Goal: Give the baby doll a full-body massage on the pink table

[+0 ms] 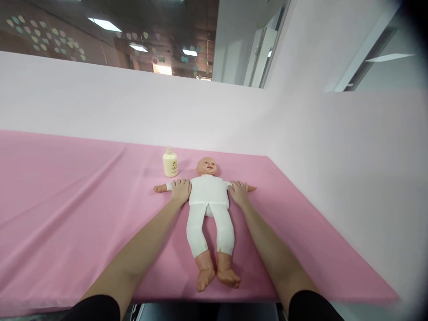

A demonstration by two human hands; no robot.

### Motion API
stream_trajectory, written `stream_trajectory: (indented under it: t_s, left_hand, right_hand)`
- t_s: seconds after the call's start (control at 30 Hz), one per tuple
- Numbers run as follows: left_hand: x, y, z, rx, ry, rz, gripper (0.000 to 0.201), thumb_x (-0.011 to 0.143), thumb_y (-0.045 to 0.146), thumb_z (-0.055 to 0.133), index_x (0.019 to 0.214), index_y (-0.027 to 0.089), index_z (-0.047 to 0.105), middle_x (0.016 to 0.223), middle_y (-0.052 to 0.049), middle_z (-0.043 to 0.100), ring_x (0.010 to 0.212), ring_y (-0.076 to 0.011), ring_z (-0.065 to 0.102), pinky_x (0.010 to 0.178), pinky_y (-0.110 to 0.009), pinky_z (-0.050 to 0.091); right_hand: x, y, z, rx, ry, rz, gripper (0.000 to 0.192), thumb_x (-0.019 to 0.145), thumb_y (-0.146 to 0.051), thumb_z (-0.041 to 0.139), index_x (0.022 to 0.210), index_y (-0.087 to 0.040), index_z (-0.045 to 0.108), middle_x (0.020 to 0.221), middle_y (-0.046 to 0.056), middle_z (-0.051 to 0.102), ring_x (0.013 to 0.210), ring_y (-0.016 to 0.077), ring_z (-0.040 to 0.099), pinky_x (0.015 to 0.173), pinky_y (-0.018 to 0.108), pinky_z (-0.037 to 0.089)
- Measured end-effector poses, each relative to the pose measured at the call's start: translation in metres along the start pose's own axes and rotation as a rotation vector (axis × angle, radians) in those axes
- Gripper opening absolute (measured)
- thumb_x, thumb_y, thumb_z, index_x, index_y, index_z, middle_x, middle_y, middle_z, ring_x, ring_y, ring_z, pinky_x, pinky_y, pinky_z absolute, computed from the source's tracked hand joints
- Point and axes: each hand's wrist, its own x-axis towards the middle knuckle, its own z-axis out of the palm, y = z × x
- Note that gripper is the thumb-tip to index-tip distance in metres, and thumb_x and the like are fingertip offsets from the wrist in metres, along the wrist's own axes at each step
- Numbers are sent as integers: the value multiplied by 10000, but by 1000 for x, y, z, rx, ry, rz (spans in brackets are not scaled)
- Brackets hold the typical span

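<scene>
A baby doll [209, 189] in a white long-sleeved top and white trousers lies on its back, its head at the far end and bare feet toward me. Both its arms stretch out sideways. My left hand [181, 191] is closed over the doll's arm on the left, fingers bent across the white sleeve. Over the other arm, my right hand [238, 192] is closed in the same way, the doll's small hand sticking out past my fingers. My thumbs are mostly hidden. Behind my left hand stands a cream-coloured pump bottle [170, 164], touched by neither hand.
A pink sheet [100, 214] with some creases covers the table. White walls [133, 107] rise along its back and right sides, with a window [160, 35] above the back one. The table's front edge lies close to my body.
</scene>
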Motion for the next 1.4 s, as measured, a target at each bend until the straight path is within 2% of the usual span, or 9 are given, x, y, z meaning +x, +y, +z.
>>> stream_trajectory:
  t_s: [0.7,1.4]
  left_hand:
    - [0,-1,-7,-1,-27,-22,356,924,300,286,1070,159,579,1079,-125,604,1000,-280,501,867,-421,296]
    - [1,-4,-4,9,-21,-19,355,920,301,289,1065,176,588,1111,-111,609,1010,-264,513,883,-402,307]
  right_hand:
    - [1,-7,-3,19,-2,32,308,888,-303,358,1049,-214,605,1096,72,636,1106,237,460,1055,449,135]
    - [2,-6,-1,20,2,24,294,887,-302,362,1029,-214,605,1096,72,631,1089,235,464,1050,444,143]
